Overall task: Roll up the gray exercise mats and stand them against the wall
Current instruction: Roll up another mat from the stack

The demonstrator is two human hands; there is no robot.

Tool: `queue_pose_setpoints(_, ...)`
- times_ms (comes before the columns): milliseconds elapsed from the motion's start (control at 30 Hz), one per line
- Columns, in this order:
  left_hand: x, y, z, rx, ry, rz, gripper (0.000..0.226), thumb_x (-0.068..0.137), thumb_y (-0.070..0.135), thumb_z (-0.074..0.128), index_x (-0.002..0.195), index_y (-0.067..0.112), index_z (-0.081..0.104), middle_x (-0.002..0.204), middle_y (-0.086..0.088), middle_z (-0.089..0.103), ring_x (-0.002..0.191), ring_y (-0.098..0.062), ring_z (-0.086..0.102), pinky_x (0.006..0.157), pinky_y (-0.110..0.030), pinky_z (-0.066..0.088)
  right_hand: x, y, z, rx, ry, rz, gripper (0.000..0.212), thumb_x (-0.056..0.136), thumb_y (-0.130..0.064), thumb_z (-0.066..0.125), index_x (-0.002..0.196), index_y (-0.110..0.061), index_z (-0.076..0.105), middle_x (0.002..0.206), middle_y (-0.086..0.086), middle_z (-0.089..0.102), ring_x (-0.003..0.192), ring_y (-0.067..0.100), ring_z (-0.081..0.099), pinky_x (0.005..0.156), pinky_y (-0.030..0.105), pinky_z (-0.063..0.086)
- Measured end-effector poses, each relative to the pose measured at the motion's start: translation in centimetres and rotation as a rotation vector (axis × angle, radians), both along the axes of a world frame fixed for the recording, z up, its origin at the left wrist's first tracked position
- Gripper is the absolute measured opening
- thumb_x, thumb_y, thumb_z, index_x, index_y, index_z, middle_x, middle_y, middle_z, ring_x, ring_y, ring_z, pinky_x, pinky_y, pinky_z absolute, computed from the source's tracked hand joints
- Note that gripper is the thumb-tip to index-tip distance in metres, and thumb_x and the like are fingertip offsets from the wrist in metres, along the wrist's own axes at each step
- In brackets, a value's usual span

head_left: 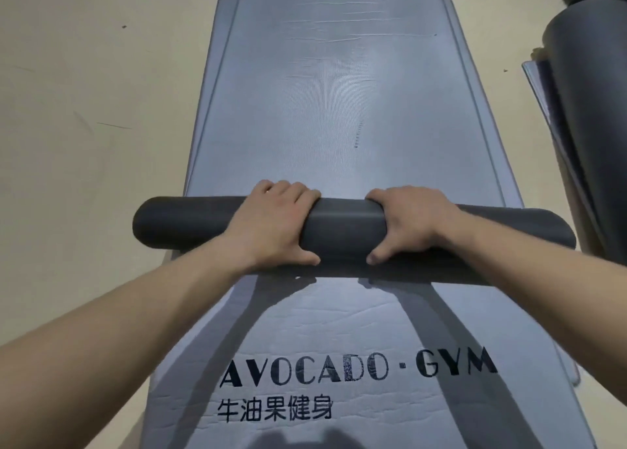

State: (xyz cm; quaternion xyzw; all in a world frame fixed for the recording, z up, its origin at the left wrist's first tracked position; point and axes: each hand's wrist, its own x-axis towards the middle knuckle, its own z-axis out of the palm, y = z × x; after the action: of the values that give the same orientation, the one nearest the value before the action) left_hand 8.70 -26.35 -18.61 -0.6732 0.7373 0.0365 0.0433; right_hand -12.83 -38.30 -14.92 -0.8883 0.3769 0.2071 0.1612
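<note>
Rolled gray mat (342, 228) lies crosswise on a flat mat (322, 109). Left hand (271, 226) and right hand (412, 225) both wrap it, fingers curled over.

Matt, smooth, dark rubbery roll (342, 225); finely ribbed, creased, faintly shiny mat (322, 109); smooth, scuffed floor (84, 109) at nine o'clock.

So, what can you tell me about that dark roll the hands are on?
It is a dark gray roll of smooth, matte, foam-like mat, wound into a tube with rounded ends. It lies crosswise on a paler gray flat mat printed AVOCADO GYM, and sticks out past both its edges. The left hand and right hand grip its middle, fingers curled over the far side, thumbs on the near side.
</note>
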Motion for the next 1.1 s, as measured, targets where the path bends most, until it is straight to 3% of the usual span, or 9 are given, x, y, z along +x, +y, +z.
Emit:
queue_pose_setpoints(133,-0.6,0.9,-2.5,-0.206,-0.048,-0.006,0.109,0.061,0.070,0.082,0.149,0.025,0.038,0.139,-0.008,0.050,0.120,-0.033,0.051,0.102,-0.047,0.040,1.1,-2.7,-0.3,0.132,-0.069,-0.015,0.104,0.048,-0.070,0.090,0.138,-0.033,0.053,0.114,-0.011,0.055,0.114,0.019,0.056,0.096,0.040,0.050)
queue_pose_setpoints(233,1.2,-1.5,-1.3,-0.080,0.150,0.012,0.105,0.062,0.069,0.083,0.151,0.030,0.041,0.138,-0.003,0.053,0.118,-0.030,0.054,0.104,-0.043,0.040,-1.1,-1.7,-1.6,-0.238,-0.254,-0.028,0.097,0.060,-0.083,0.072,0.138,-0.028,0.054,0.125,-0.001,0.056,0.118,0.026,0.052,0.100,0.045,0.043)
queue_pose_setpoints(300,2.1,-3.7,0.1,0.093,0.254,0.054,0.106,0.065,0.070,0.083,0.154,0.035,0.039,0.143,0.000,0.053,0.123,-0.026,0.053,0.107,-0.039,0.039,-2.7,0.7,-3.4,-0.554,-0.321,-0.077,0.076,0.089,-0.074,0.048,0.138,-0.016,0.055,0.135,0.012,0.057,0.121,0.037,0.052,0.102,0.052,0.041)
queue_pose_setpoints(367,2.6,-5.3,0.4,0.170,0.223,0.054,0.107,0.067,0.075,0.079,0.157,0.038,0.034,0.146,0.002,0.052,0.127,-0.024,0.049,0.108,-0.039,0.037,-2.8,2.7,-5.9,-0.653,-0.288,-0.075,0.078,0.098,-0.063,0.035,0.149,-0.005,0.043,0.152,0.023,0.044,0.138,0.045,0.040,0.113,0.061,0.030)
queue_pose_setpoints(500,2.2,-4.3,-0.7,-0.029,0.037,0.136,0.101,0.073,0.082,0.062,0.158,0.038,0.032,0.154,-0.005,0.039,0.136,-0.032,0.039,0.112,-0.049,0.028,-1.3,0.6,-6.8,-0.535,-0.159,-0.083,0.123,0.059,-0.079,0.072,0.152,-0.009,0.031,0.154,0.018,0.038,0.142,0.042,0.034,0.118,0.061,0.019)
queue_pose_setpoints(667,1.8,-2.1,-3.4,-0.109,-0.106,0.165,0.134,0.056,0.072,0.083,0.162,0.022,0.018,0.162,-0.009,0.032,0.149,-0.033,0.029,0.120,-0.056,0.023,0.3,-4.6,-5.1,-0.442,-0.035,0.022,0.117,0.044,-0.090,0.063,0.135,-0.020,0.042,0.129,0.005,0.057,0.115,0.031,0.056,0.099,0.047,0.040)
queue_pose_setpoints(833,2.4,-4.9,-1.6,-0.092,-0.142,0.152,0.114,0.058,0.057,0.086,0.152,0.025,0.030,0.143,-0.004,0.049,0.125,-0.030,0.052,0.105,-0.045,0.039,1.3,-6.7,-2.4,-0.226,-0.011,-0.017,0.110,0.039,-0.092,0.061,0.127,-0.026,0.052,0.108,-0.002,0.062,0.093,0.026,0.062,0.076,0.037,0.048)
queue_pose_setpoints(1000,2.3,-4.5,1.2,0.177,-0.107,0.051,0.096,0.060,0.066,0.074,0.142,0.035,0.036,0.117,0.006,0.058,0.099,-0.021,0.059,0.071,-0.035,0.043,-0.2,-5.1,-0.5,0.115,0.072,-0.083,0.107,0.042,-0.085,0.075,0.131,-0.030,0.052,0.116,-0.007,0.065,0.102,0.023,0.060,0.089,0.041,0.052)
queue_pose_setpoints(1100,2.1,-4.3,2.2,0.332,-0.040,0.052,0.093,0.058,0.068,0.076,0.140,0.041,0.040,0.107,0.012,0.059,0.094,-0.018,0.060,0.069,-0.033,0.044,-1.8,-0.4,-1.7,-0.171,-0.014,-0.035,0.114,0.054,-0.080,0.076,0.147,-0.026,0.038,0.135,0.000,0.056,0.120,0.028,0.055,0.105,0.047,0.043)
